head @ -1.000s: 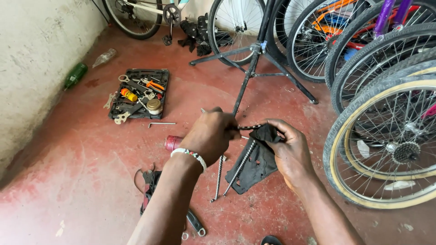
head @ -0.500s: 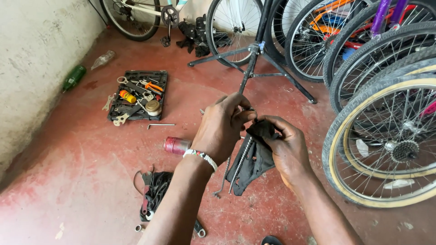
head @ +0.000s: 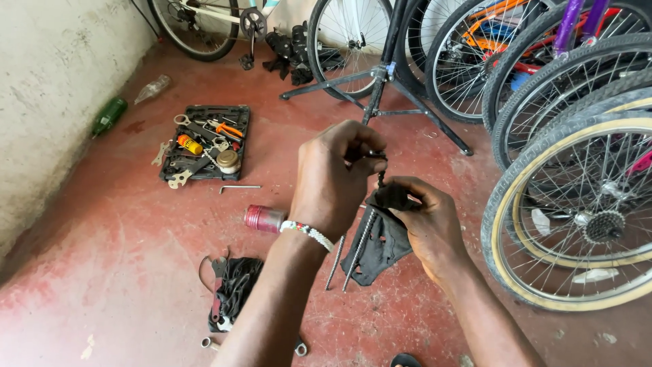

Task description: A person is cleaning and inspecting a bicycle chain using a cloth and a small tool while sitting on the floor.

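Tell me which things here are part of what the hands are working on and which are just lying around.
In hand:
left hand pinching the bicycle chain
right hand holding the black rag around it

Lying about:
tool tray
hex key
red can
green bottle
repair stand
bicycle wheels

Red floor [head: 102, 272]; black rag [head: 384, 241]; red can [head: 263, 217]; green bottle [head: 109, 115]; tan-walled tyre [head: 516, 272].

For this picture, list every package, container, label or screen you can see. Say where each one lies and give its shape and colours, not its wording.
Green bottle: lying by the left wall.
Clear bottle: lying on the floor near it.
Red can: on its side, left of the left hand.
Tool case: open, black, rectangular.
Screens or signs: none.
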